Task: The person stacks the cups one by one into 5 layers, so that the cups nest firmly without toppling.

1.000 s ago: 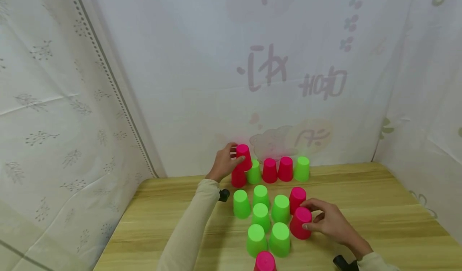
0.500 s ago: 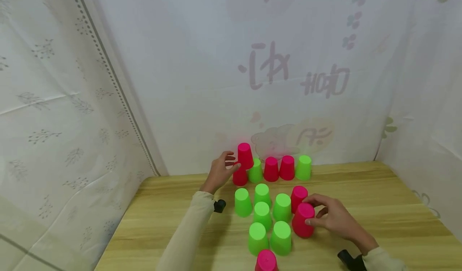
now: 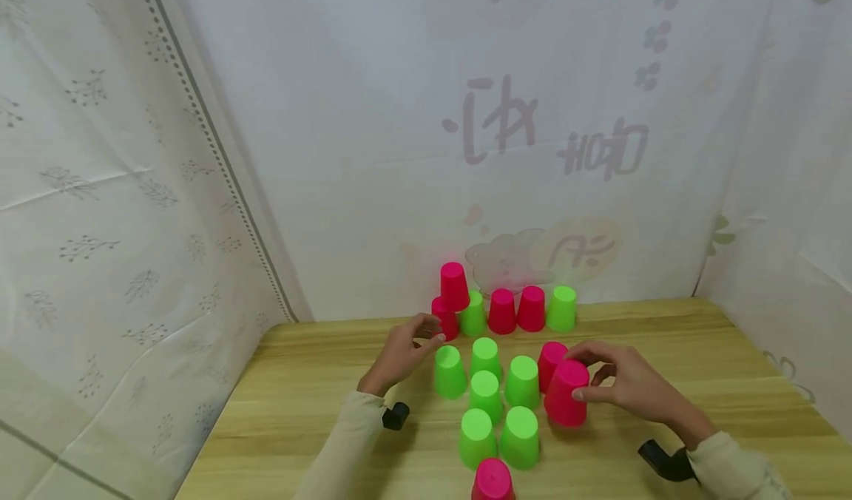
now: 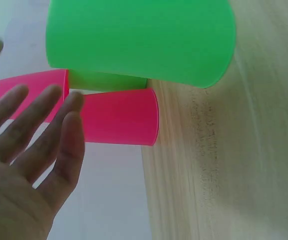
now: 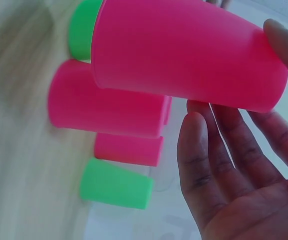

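My right hand (image 3: 632, 385) pinches an upside-down pink cup (image 3: 566, 396) between thumb and fingers. In the right wrist view the held cup (image 5: 183, 55) is raised a little off the table, its rim farther from the wood than that of the pink cup (image 5: 109, 102) beside it. At the back left, one pink cup (image 3: 455, 287) stands on top of the row, over a lower pink cup (image 3: 444, 321) and the green cup (image 3: 473, 315) beside it. My left hand (image 3: 399, 356) holds nothing; its fingers are loosely spread near the lower pink cup, as the left wrist view also shows.
Two pink cups (image 3: 531, 309) and a green cup (image 3: 562, 309) continue the back row. Several upside-down green cups (image 3: 486, 396) cluster mid-table, with a pink cup (image 3: 493, 481) at the front. Printed cloth (image 3: 373, 152) hangs behind the wooden table (image 3: 286, 411).
My left hand has let go of the upper pink cup, leaving it on the row, and has drawn back down toward me. My right hand has lifted its pink cup slightly.
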`<state>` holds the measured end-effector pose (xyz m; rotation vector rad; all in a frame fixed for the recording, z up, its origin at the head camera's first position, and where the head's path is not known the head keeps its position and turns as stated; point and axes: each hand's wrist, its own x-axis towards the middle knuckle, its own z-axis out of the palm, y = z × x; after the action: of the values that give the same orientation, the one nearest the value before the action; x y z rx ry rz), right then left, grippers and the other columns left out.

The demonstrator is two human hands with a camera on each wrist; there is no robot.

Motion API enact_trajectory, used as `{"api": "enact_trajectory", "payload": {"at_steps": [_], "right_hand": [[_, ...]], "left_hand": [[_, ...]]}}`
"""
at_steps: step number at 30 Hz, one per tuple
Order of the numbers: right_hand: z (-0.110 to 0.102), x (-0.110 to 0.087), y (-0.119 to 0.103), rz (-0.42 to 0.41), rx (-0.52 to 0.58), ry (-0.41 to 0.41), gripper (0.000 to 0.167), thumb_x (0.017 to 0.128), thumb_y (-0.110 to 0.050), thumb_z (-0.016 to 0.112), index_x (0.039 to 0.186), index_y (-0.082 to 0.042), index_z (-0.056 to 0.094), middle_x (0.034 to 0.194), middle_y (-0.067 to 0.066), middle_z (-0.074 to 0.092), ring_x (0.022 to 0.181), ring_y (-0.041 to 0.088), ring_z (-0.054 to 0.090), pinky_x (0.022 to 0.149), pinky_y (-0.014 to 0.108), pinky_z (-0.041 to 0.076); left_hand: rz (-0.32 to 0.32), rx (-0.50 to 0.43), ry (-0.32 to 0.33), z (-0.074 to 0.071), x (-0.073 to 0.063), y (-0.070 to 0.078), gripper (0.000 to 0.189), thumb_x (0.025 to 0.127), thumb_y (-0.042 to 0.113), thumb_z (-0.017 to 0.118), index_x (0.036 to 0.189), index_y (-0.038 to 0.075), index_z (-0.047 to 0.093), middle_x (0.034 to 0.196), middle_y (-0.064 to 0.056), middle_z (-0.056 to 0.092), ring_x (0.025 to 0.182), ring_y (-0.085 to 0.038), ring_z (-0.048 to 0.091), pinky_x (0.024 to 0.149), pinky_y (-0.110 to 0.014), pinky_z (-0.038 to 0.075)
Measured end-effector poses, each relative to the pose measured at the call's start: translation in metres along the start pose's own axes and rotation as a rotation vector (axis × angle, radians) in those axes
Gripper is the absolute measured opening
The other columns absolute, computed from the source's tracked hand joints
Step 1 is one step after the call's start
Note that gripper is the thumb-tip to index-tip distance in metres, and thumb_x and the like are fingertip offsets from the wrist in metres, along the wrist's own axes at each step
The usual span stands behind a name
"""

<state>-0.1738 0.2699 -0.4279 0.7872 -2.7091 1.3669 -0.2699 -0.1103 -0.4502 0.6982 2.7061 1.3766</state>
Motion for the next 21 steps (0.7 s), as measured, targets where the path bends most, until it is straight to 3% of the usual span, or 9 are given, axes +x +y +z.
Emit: {"api": "enact_trajectory", "payload": {"at_steps": [3, 8, 14, 21], "right_hand": [[-0.006, 0.003, -0.006, -0.012, 0.020, -0.011, 0.042, 0.085, -0.020, 0.081, 0.121, -0.007, 0.064, 0.110, 0.008, 0.071, 0.096, -0.001, 0.062, 0.072, 0.025, 0.058], [-0.014, 0.012, -0.013, -0.025, 0.014, -0.046, 0.040, 0.085, -0.021, 0.080, 0.120, -0.011, 0.065, 0.111, 0.005, 0.071, 0.098, -0.001, 0.063, 0.073, 0.026, 0.058], [-0.021, 0.027, -0.026, -0.054, 0.001, -0.079, 0.036, 0.086, -0.020, 0.079, 0.119, -0.012, 0.065, 0.110, 0.003, 0.071, 0.096, 0.002, 0.063, 0.071, 0.027, 0.058], [-0.020, 0.052, -0.040, -0.052, -0.051, -0.090, 0.035, 0.084, -0.025, 0.081, 0.114, -0.017, 0.066, 0.106, -0.001, 0.071, 0.096, 0.007, 0.065, 0.070, 0.028, 0.058]], "left_hand": [[0.008, 0.000, -0.055, 0.001, -0.007, 0.002, 0.035, 0.098, 0.033, 0.064, 0.127, 0.014, 0.060, 0.127, -0.011, 0.068, 0.117, -0.029, 0.067, 0.087, -0.037, 0.056], [0.028, -0.022, -0.113, 0.004, -0.013, 0.005, 0.044, 0.095, 0.035, 0.068, 0.130, 0.010, 0.059, 0.132, -0.012, 0.065, 0.120, -0.031, 0.066, 0.088, -0.037, 0.057], [0.024, -0.063, -0.135, 0.012, -0.019, 0.001, 0.052, 0.091, 0.030, 0.073, 0.133, 0.003, 0.057, 0.133, -0.014, 0.064, 0.120, -0.036, 0.064, 0.090, -0.043, 0.058], [0.023, -0.093, -0.129, 0.016, -0.025, -0.004, 0.046, 0.090, 0.023, 0.074, 0.130, 0.007, 0.058, 0.129, -0.011, 0.066, 0.119, -0.034, 0.065, 0.090, -0.041, 0.058]]}}
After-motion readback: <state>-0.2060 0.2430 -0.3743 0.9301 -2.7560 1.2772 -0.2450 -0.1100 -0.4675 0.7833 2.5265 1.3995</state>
